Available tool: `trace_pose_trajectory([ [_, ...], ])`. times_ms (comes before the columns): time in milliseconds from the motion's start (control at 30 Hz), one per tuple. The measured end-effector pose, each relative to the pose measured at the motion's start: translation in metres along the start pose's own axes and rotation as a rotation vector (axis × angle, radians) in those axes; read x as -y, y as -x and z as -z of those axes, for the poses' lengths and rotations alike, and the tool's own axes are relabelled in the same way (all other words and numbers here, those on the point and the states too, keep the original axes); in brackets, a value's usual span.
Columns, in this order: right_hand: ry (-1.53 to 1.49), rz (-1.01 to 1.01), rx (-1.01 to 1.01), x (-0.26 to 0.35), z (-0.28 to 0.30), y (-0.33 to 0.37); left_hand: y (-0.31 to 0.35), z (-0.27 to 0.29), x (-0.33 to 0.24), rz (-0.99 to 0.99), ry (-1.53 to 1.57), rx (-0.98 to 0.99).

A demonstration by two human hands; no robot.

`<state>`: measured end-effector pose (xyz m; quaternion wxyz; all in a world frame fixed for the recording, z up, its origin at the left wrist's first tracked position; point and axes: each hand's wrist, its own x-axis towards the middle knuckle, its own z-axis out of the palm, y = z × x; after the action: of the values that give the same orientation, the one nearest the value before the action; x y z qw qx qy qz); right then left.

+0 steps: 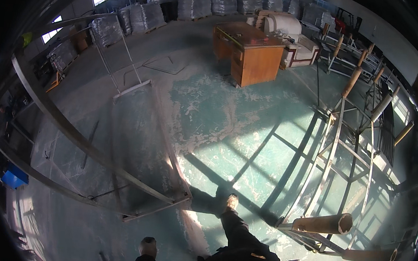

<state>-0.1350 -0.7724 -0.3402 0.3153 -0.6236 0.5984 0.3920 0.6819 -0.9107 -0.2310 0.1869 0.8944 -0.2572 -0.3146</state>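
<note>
My left hand [148,247], seemingly gloved and with a dark sleeve, hangs low near the bottom edge. Its fingers are too small and dark to make out, and no held thing shows. The nearest thing to it is a large frame of square metal tube [160,209], whose end bar lies on the floor just beyond. Long bars of that frame rise and bend toward the left rim. My right hand does not show. One shoe [232,202] of mine is stretched forward on the floor; a pale patch beside my dark clothing is unclear.
A metal rack [333,163] with brown tubes [322,223] on its ends stands close at right. Ahead are a wooden desk [257,65] and a pale armchair [303,48]. Wrapped pallet loads [194,7] line the back. A blue box [15,177] sits far left.
</note>
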Motion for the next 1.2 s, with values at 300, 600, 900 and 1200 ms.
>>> trace_pose_trajectory([
  [300,-1.243,-0.268,-0.213,0.064,0.444,-0.182,-0.084,-0.125,-0.234,-0.179,-0.275,0.462],
  [600,-0.943,0.041,-0.762,0.073,0.964,-0.255,-0.300,-0.179,-0.491,-0.559,-0.302,0.558],
  [900,-0.873,0.011,-0.931,0.109,1.282,-0.391,-0.564,-0.270,-0.719,-0.855,-1.097,0.625],
  [1200,-0.950,-0.019,-0.924,0.075,1.512,-0.509,-0.718,-0.240,-0.962,-0.194,0.353,0.231],
])
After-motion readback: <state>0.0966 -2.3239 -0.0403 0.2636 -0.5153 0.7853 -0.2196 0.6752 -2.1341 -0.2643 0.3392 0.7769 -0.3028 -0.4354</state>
